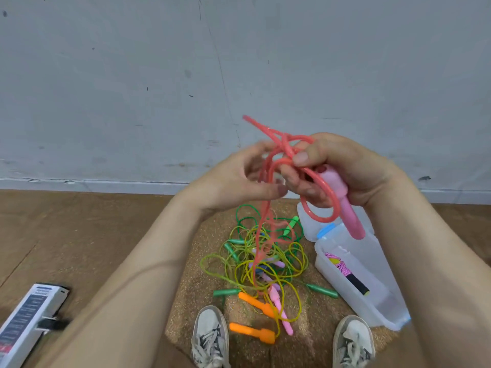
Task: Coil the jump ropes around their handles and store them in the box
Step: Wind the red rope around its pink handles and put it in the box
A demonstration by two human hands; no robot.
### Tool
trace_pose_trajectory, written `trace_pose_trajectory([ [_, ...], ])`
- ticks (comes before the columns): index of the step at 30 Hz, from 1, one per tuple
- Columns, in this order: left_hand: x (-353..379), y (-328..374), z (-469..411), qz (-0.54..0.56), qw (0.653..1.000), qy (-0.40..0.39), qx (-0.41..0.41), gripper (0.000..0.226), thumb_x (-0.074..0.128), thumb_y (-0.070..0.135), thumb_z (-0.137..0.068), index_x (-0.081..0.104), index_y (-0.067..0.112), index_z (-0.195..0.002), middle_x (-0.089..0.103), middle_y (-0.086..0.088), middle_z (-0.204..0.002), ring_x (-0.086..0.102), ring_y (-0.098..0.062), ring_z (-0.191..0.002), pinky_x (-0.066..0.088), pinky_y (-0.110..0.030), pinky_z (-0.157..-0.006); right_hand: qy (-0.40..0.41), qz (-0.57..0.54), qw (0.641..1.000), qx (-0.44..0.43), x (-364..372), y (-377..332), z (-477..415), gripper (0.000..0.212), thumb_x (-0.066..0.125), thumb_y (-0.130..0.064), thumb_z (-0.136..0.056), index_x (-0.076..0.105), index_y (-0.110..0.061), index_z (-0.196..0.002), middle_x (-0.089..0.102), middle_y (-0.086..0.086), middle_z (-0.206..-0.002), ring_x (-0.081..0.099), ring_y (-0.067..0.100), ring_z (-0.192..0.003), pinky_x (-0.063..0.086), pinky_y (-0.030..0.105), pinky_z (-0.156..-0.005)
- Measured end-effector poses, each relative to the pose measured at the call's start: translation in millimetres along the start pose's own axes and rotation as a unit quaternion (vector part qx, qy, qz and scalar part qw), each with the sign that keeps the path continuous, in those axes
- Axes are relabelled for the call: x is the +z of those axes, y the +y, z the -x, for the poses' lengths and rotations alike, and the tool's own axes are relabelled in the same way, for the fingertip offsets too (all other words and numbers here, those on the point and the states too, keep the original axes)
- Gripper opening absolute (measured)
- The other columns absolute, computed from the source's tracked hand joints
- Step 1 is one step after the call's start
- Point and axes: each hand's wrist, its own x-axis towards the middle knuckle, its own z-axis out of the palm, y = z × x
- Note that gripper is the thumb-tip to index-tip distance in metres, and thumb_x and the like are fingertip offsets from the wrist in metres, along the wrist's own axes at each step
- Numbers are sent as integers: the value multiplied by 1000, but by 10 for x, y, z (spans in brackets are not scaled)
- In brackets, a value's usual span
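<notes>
Nothing here reads clearly from where I stand. The only print is on the white carton [29, 322] lying at the lower left of the frame. It has a dark blue panel with rows of pale lettering, a short heading line near its far end, and a red patch at the near end. All of it is too small and blurred to make out.

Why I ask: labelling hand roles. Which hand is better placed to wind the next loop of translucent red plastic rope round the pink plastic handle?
Left. The left hand holds the loose translucent red plastic rope that hangs down, while the right hand grips the pink plastic handle, steadying it.
</notes>
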Motion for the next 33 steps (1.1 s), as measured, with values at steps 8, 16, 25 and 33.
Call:
trace_pose_trajectory([
  [8,-94,156,61,-29,991,132,-21,16,55,4,-92,63,11,-81,69,-1,-68,66,-11,-65,55,-24,-66,167,-31,985,41,-207,156,-51,40,51,-47,-86,67,-10,-88,66,7,-68,42,10,-41,32,16,-36],
  [16,-52,291,18,-299,889,282,202,17,62,5,-80,73,15,-88,67,15,-75,66,-7,-75,53,-27,-70,35,-2,981,190,251,663,-245,35,36,-33,-100,60,-8,-94,67,1,-63,48,9,-37,33,15,-31],
  [25,-397,312,217,-111,937,318,92,47,55,-1,-61,55,26,-99,53,0,-89,46,-13,-72,47,-27,-64,178,-133,971,86,91,462,-277,38,40,-34,-99,52,-9,-73,53,6,-53,42,10,-34,31,14,-30],
  [33,-37,-13,213,-390,879,-176,-213,36,63,38,-85,64,15,-112,70,-6,-102,68,-26,-91,50,-31,-76,81,-471,878,-36,19,12,-287,30,48,-26,-86,56,-4,-66,51,6,-57,47,11,-35,36,14,-30],
])
